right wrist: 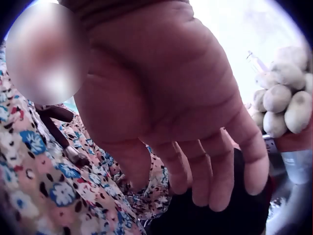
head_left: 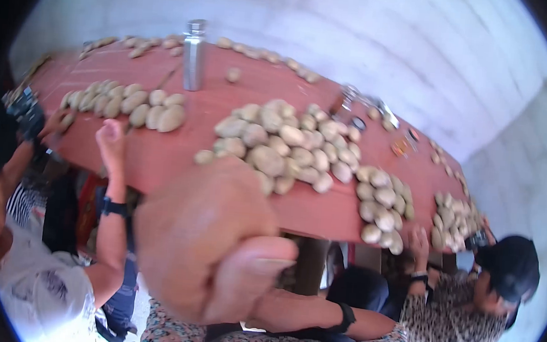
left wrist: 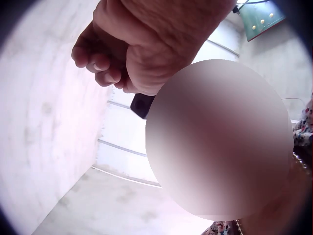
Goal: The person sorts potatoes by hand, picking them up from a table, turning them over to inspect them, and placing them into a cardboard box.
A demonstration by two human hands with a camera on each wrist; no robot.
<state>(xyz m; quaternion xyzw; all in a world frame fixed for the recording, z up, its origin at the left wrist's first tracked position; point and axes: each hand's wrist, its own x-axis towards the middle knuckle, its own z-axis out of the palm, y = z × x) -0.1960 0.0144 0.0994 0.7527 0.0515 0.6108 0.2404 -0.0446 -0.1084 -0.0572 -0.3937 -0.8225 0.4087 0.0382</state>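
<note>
My left hand is raised close to the head camera, large and blurred. Its fingers are curled in, with the thumb lying across toward the right. In the left wrist view the same hand shows bent fingertips and nothing gripped, beside a blurred-out round area. My right hand hangs palm in view, fingers loosely extended and holding nothing, in front of a floral garment. In the head view the left hand hides most of it; its banded wrist shows below. Beyond both hands lies a pile of potatoes.
A red table carries more potato groups, including one at left and one at right. A steel bottle stands toward the back. People sit on both sides, one in a white shirt, another in a dark cap.
</note>
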